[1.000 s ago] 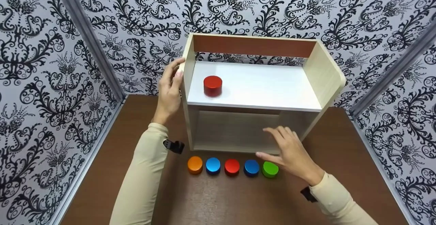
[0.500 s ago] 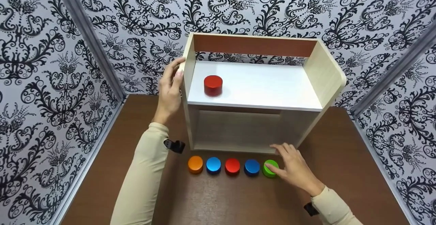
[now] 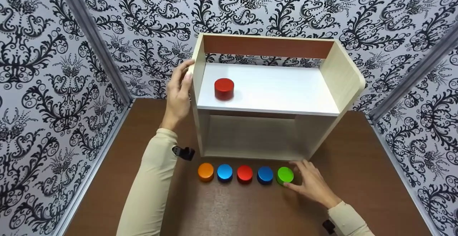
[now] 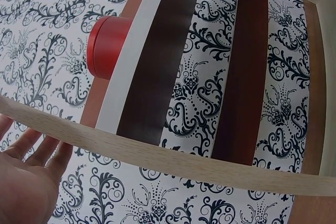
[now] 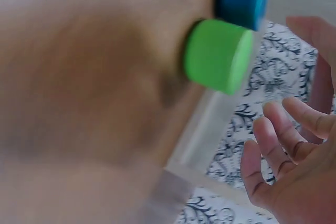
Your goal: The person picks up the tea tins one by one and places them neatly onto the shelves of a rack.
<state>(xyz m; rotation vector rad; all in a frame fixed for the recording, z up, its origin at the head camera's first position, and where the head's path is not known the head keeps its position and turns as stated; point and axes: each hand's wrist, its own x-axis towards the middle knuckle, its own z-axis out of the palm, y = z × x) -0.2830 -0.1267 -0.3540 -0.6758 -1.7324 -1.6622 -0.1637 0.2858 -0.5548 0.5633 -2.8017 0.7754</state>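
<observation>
Green cylinder point(image 3: 285, 176): upright on the desk point(image 3: 229, 211), just before the shelf unit point(image 3: 345, 73), at its right front corner.
Right hand point(image 3: 313, 182): before the shelf unit's right front corner, beside the green cylinder; grip wide, thumb on the near side, fingers on the far side. The right wrist view shows a gap to the cylinder.
Row: before the shelf unit, from its right towards its left, dark blue cylinder point(image 3: 265, 176), bright red cylinder point(image 3: 244, 174), light blue cylinder point(image 3: 224, 173), orange cylinder point(image 3: 205, 172).
White board point(image 3: 275, 89): the shelf unit's upper level; deep red cylinder point(image 3: 224, 89) stands at its left.
Left hand point(image 3: 178, 98): touches the shelf unit's left panel from outside, fingers extended.
Patterned wall point(image 3: 247, 7): behind the shelf unit.
</observation>
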